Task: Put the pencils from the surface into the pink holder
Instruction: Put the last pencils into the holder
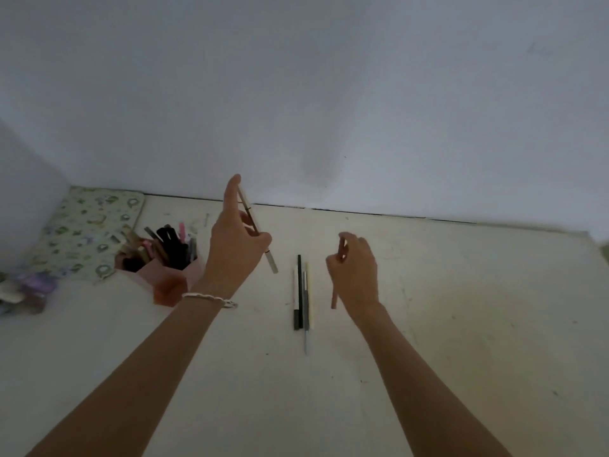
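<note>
My left hand (pixel 235 252) is raised above the pale surface and pinches a cream and brown pencil (pixel 273 262) that slants down to the right. Just left of that hand stands the pink holder (pixel 171 285), full of several pens and pencils. My right hand (pixel 357 272) grips a pinkish-brown pencil (pixel 334 300) held nearly upright. Between my two hands several pencils (pixel 301 295) lie side by side on the surface, black, white, grey and cream.
A green patterned pouch (pixel 82 232) lies in the back left corner behind the holder. Small purple and pale items (pixel 26 291) sit at the far left edge. A white wall (pixel 329 94) closes off the back of the surface.
</note>
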Available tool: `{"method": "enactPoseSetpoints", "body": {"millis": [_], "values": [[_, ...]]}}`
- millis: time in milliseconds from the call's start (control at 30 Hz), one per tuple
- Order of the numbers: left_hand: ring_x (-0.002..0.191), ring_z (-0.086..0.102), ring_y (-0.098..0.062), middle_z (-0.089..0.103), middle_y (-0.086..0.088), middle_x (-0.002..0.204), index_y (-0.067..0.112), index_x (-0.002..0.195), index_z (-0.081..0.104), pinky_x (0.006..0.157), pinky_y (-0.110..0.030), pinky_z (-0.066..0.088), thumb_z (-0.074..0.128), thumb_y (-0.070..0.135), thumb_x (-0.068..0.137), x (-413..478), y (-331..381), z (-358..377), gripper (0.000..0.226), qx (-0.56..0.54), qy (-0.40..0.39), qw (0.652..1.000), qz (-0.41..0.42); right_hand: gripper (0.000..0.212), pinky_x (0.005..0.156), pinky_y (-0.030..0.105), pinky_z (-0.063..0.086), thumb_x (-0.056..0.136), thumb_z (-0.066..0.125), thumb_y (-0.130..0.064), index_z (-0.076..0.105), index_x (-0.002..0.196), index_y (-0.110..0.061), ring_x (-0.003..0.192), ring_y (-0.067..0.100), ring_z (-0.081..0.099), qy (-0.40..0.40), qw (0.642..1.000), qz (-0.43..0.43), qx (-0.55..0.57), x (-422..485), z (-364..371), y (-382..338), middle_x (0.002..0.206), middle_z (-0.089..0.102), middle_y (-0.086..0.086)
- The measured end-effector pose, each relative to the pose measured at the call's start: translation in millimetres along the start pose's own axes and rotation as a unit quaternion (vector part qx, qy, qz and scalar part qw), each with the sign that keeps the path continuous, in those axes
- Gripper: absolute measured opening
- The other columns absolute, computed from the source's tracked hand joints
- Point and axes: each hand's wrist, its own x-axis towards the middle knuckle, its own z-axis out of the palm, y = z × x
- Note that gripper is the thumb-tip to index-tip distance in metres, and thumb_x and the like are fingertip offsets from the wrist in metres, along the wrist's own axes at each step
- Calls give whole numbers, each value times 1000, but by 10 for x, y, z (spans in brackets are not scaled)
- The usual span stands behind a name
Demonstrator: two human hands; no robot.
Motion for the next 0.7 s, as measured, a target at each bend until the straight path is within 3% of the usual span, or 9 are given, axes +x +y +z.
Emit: {"method": "enactPoseSetpoints", "body": {"millis": [100,233,367,433,533,600,700], "values": [[65,62,-6,55,6,85,44,145,22,57,-11,52,72,-2,73,69,61,-435,99,19,91,994,54,42,67,3,42,83,61,-4,58,123,-18,74,-5,55,78,989,-41,115,151,-111,-360,95,53,-9],[74,65,-11,55,8,91,48,143,23,63,-26,55,71,-1,74,43,-60,-971,98,55,187,978,73,42,72,9,48,83,61,1,60,121,-17,79,-7,56,98,973,-82,192,158,-106,-644,96,55,-8],[73,61,-12,58,1,98,39,145,25,61,-17,48,70,0,78,-33,-327,-1085,89,121,172,973,93,43,76,17,52,83,62,4,60,121,-17,81,1,58,81,968,-101,216,28,33,-792,97,57,-6],[77,61,-19,60,-5,101,26,141,39,64,-30,52,71,0,78,-68,-463,-1064,75,200,144,962,117,45,76,15,52,82,62,6,60,121,-16,82,3,59,74,964,-109,229,-48,105,-860,96,57,-7],[109,58,-35,62,-14,115,9,116,68,89,-46,46,76,2,71,-114,-638,-1053,47,371,142,904,158,43,77,15,52,83,62,6,60,121,-14,82,3,60,60,960,-122,244,-168,190,-1012,95,57,-10],[123,50,-37,58,-16,127,9,121,67,100,-48,38,69,5,72,-143,-671,-1133,48,367,167,905,137,40,77,17,53,84,62,6,60,120,-12,83,4,61,64,952,-136,267,-242,240,-1177,95,59,-9],[120,50,-38,57,-16,124,7,127,60,100,-48,37,59,4,74,-158,-623,-1358,53,308,225,911,156,36,78,23,57,86,62,2,59,119,-11,84,12,65,76,927,-177,322,-338,348,-1524,97,62,1]]}}
